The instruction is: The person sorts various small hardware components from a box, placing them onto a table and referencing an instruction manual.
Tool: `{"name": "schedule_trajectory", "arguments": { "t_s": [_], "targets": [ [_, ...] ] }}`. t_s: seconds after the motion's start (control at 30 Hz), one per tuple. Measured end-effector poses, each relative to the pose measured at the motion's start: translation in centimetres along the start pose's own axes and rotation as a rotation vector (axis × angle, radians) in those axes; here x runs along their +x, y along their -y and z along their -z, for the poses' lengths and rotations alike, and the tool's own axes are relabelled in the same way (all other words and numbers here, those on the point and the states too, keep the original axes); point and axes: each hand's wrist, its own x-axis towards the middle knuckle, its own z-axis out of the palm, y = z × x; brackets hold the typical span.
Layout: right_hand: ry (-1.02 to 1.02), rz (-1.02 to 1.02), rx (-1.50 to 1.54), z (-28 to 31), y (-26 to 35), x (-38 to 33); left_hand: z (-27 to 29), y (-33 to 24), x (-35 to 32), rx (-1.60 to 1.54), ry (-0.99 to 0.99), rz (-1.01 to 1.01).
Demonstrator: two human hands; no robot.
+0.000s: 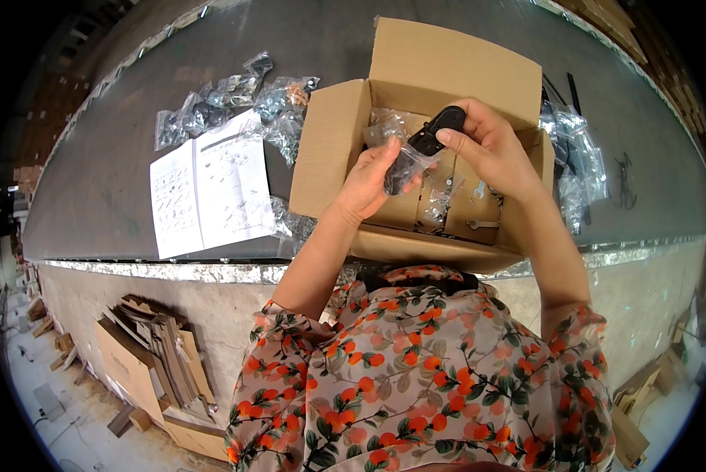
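Over an open cardboard box point(332, 149), my right hand point(490, 149) pinches a black oblong part point(441, 130) with a rounded end. My left hand point(369, 179) is closed on a clear plastic bag point(404, 167) with something dark inside, right against the black part's lower end. Whether the part still sits partly inside the bag cannot be made out. Below my hands, inside the box, lie a small wrench point(483, 224), small clear bags of hardware point(438, 206) and loose metal pieces.
Left of the box lies an open printed instruction sheet point(211, 189). Several clear bags of parts point(231, 90) are behind it. More bags point(577, 157), black rods and thin black wires point(625, 181) lie to the right. Flattened cardboard point(145, 354) leans below the table's near edge.
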Motion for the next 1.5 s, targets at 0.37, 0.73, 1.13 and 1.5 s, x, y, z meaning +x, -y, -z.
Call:
{"name": "schedule_trajectory", "arguments": {
  "t_s": [0.37, 0.73, 1.13, 1.5],
  "targets": [
    [0.127, -0.072, -0.112, -0.8, 0.5, 0.1, 0.3, 0.2, 0.2, -0.036, -0.018, 0.02],
    [0.151, 0.31, -0.782, -1.3, -0.2, 1.1, 0.3, 0.1, 0.3, -0.079, 0.014, 0.02],
    [0.248, 0.286, -0.758, -1.9, 0.8, 0.8, 0.5, 0.1, -0.1, -0.062, 0.023, 0.02],
    [-0.112, 0.413, -0.679, -4.5, -2.4, -1.9, -0.1, 0.7, -0.1, 0.013, -0.119, 0.038]
  ]
}}
